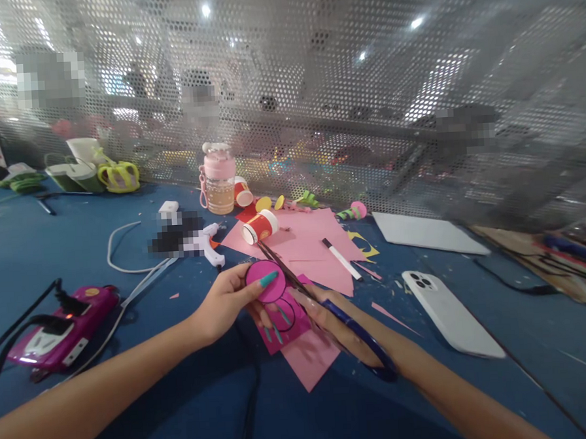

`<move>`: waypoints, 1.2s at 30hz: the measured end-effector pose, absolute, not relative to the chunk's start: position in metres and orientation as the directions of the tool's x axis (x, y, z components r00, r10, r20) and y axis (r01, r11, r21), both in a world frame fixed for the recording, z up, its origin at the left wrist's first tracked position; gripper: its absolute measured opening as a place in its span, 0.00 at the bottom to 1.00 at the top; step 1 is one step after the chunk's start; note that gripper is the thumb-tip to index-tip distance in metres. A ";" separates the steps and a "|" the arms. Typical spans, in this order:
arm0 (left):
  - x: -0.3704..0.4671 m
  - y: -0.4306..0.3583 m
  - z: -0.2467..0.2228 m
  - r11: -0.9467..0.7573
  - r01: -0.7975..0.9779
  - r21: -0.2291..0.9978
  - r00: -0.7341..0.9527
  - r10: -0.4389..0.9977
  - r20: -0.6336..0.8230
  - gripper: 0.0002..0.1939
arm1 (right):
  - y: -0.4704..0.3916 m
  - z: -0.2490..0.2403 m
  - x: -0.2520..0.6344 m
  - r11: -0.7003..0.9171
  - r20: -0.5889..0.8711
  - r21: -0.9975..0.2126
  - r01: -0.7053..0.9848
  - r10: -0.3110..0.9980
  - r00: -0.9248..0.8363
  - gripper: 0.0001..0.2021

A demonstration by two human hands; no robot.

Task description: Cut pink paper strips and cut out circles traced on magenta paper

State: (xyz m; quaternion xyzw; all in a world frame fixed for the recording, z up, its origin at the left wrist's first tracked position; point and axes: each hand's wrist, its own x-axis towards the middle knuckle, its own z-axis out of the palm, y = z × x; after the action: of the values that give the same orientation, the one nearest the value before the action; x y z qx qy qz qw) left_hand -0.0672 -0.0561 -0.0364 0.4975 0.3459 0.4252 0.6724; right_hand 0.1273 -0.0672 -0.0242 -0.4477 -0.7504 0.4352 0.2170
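My left hand (240, 291) pinches a magenta paper circle (264, 273) with a dark outline, the thumb with its teal nail on top. Under those fingers lies a magenta paper sheet (274, 341), and another outlined circle shows on it. My right hand (334, 312) is closed on a pair of scissors (361, 337) with dark blue handles. Its blades (280, 263) point away from me, beside the right edge of the circle; whether they touch the paper I cannot tell. A pale pink sheet (310, 363) sticks out below the magenta one.
Beyond my hands are a red and white paper cup (260, 226), pink paper (308, 228), a marker (343, 259) and a bottle (220, 184). To the left are a glue gun (206, 242) and a power strip (65, 330) with cables. A white phone (450, 313) lies right.
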 end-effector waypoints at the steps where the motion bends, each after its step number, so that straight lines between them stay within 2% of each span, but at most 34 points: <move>1: -0.067 -0.056 -0.036 0.141 -0.232 0.963 0.394 0.918 -0.039 0.16 | -0.067 -0.024 0.127 0.223 -0.064 -0.843 0.490 0.862 -0.502 0.22; 11: -0.067 -0.056 -0.036 0.135 -0.255 0.958 0.375 0.927 -0.031 0.17 | -0.071 -0.021 0.122 0.162 -0.088 -0.852 0.498 0.893 -0.441 0.22; 24: -0.068 -0.054 -0.034 0.115 -0.211 0.971 0.403 0.915 -0.021 0.15 | -0.072 -0.019 0.120 0.128 -0.131 -0.856 0.501 0.884 -0.448 0.22; 36: -0.071 -0.054 -0.036 0.103 -0.176 0.979 0.420 0.907 -0.020 0.15 | -0.070 -0.020 0.121 0.168 -0.106 -0.848 0.503 0.876 -0.471 0.23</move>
State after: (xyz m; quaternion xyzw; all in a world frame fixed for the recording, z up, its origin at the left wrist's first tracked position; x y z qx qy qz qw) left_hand -0.0706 -0.0544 -0.0363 0.5278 0.3465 0.4125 0.6567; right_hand 0.1212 -0.0698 -0.0203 -0.4690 -0.7348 0.4425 0.2105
